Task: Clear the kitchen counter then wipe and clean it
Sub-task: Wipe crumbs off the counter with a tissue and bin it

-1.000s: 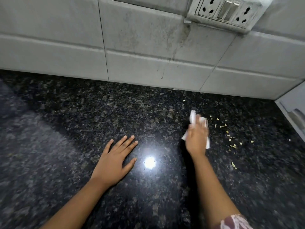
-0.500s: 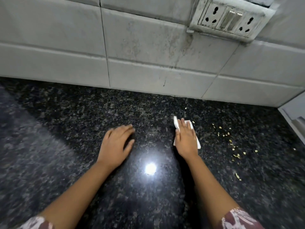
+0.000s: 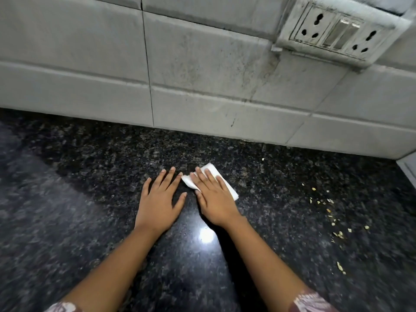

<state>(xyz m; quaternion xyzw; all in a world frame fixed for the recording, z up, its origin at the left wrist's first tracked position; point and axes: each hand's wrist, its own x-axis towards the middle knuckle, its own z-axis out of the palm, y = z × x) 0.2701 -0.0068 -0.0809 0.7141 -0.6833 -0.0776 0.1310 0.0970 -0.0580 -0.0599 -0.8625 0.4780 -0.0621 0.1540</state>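
Observation:
The black speckled granite counter (image 3: 67, 199) fills the lower part of the head view. My right hand (image 3: 213, 199) lies flat, palm down, pressing a folded white tissue (image 3: 230, 191) against the counter near the middle. Corners of the tissue stick out beyond my fingers on both sides. My left hand (image 3: 161, 199) rests flat on the stone just left of it, fingers apart and holding nothing, its fingertips almost touching the tissue's left corner. Pale yellow crumbs (image 3: 331, 210) lie scattered on the counter to the right of my right hand.
A grimy white tiled wall (image 3: 202, 75) rises behind the counter. A dirty switch and socket plate (image 3: 333, 34) is mounted at its upper right. The corner of a white object (image 3: 408, 170) shows at the right edge. A lamp's glare (image 3: 206, 235) reflects between my wrists.
My right hand has slid the tissue leftward, away from the crumbs, until it sits beside my left hand. My left hand has shifted slightly forward and right.

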